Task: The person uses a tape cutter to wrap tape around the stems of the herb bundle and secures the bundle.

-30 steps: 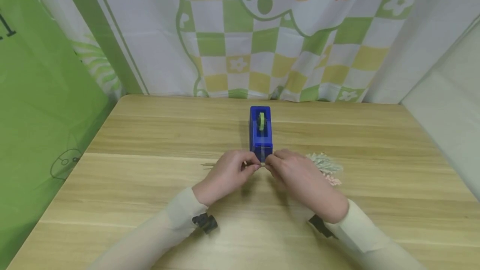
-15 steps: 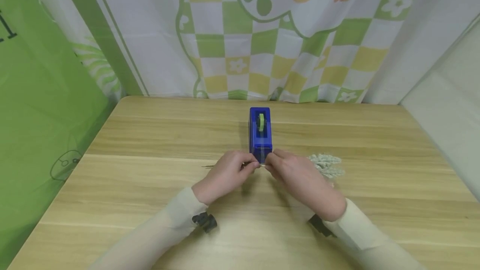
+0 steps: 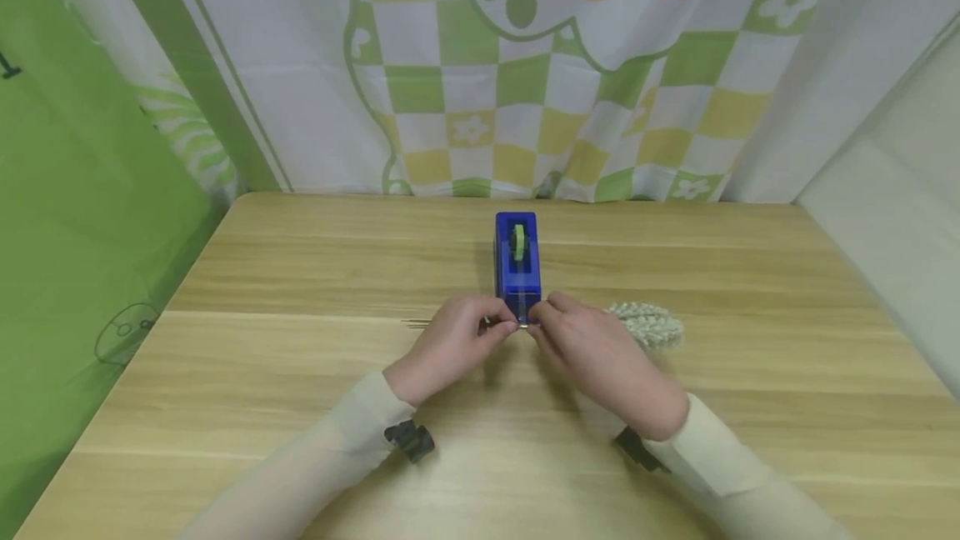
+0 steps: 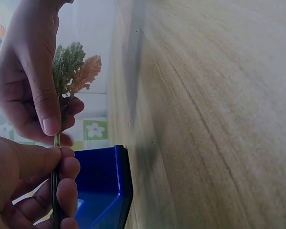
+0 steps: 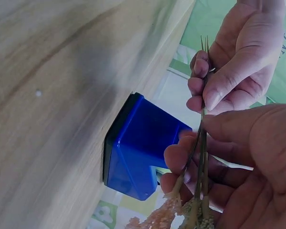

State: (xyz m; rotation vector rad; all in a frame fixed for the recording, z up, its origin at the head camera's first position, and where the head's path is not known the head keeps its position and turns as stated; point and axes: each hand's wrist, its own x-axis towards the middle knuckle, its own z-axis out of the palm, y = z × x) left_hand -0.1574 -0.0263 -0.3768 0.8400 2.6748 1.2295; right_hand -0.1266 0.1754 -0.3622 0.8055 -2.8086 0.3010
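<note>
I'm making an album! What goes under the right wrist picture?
Left hand and right hand pinch fluffy-topped stems near a blue tape dispenser.

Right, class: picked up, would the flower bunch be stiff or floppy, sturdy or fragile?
Probably stiff lengthwise: the stems run nearly straight. Likely light too, those stems being thin. The heads may be fragile, judging by their fine tufts.

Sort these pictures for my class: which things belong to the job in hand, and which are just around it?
In the job:
left hand, right hand
flower sprigs, stems held in both
tape dispenser with tape roll, probably

Just around:
wooden table
checked curtain
green sheet
</note>
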